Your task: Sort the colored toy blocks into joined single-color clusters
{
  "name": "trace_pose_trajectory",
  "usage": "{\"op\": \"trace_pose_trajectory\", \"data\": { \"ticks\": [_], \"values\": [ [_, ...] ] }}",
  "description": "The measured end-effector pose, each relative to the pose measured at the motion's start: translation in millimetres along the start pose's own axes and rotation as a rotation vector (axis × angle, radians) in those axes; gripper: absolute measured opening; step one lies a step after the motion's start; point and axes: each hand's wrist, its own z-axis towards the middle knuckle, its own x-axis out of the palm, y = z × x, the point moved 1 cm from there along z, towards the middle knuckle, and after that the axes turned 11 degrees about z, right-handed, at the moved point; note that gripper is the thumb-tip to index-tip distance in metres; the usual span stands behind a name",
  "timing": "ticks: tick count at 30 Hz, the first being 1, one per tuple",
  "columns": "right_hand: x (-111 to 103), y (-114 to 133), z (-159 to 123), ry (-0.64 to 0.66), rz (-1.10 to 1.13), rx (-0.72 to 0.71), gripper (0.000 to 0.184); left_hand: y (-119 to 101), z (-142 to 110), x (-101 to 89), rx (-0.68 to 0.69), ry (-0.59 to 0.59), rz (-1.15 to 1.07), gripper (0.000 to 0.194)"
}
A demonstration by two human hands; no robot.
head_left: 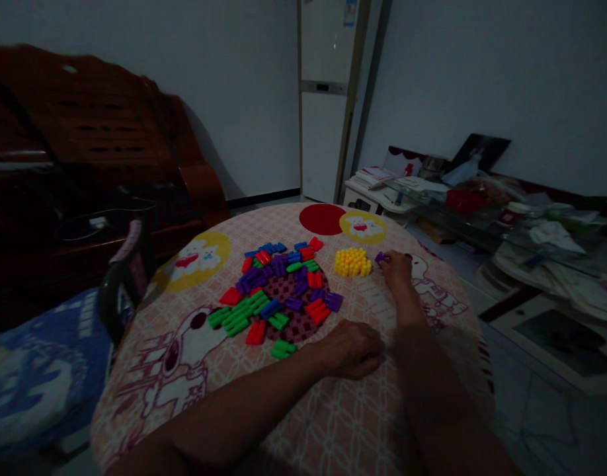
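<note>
My right hand reaches toward the right side of the round table, its fingers closed on a purple building block. Just left of it stands a tight cluster of yellow blocks. My left hand rests on the tablecloth nearer to me, fingers curled in; whether anything is inside cannot be seen. Beyond and left of that hand spreads a loose pile of blocks: green blocks, red blocks, purple blocks and blue blocks. One green block lies close to my left forearm.
A patterned cloth covers the table. Left are a chair with a blue cushion and a wooden bench. A cluttered glass-topped stand runs along the right wall. A tall white cabinet-like unit stands in the corner.
</note>
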Motion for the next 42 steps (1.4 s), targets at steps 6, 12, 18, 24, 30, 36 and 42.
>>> {"op": "trace_pose_trajectory", "data": {
  "ticks": [6, 12, 18, 24, 30, 36, 42],
  "values": [
    [3.5, 3.2, 0.5, -0.060, -0.051, -0.038, 0.021, -0.7, 0.3, -3.7, -0.002, 0.015, -0.002, 0.012],
    [1.8, -2.8, -0.6, -0.049, -0.070, 0.005, 0.020, -4.3, 1.2, -7.4, 0.011, 0.014, 0.009, 0.016],
    [1.1, -5.9, 2.3, -0.216, 0.036, 0.046, 0.042, 17.0, -5.7, -42.9, -0.234, -0.001, 0.148, 0.022],
    [-2.4, 2.3, 5.3, -0.297, 0.151, 0.023, 0.035, 63.4, -28.6, -73.0, -0.607, -0.002, 0.267, 0.029],
    [-7.3, 16.9, 4.9, -0.290, 0.240, 0.016, 0.030, 68.1, -28.2, -50.7, -0.675, 0.067, 0.262, 0.034],
    [-16.8, 54.7, -4.1, 0.146, 0.678, 0.056, 0.025, 67.6, -23.9, -58.4, -0.665, -0.216, -0.053, 0.024],
    [-17.0, 106.7, -28.3, 0.766, 0.726, -0.088, 0.020, 80.5, -26.9, -57.3, -0.718, -0.515, -0.217, 0.021]
  ]
}}
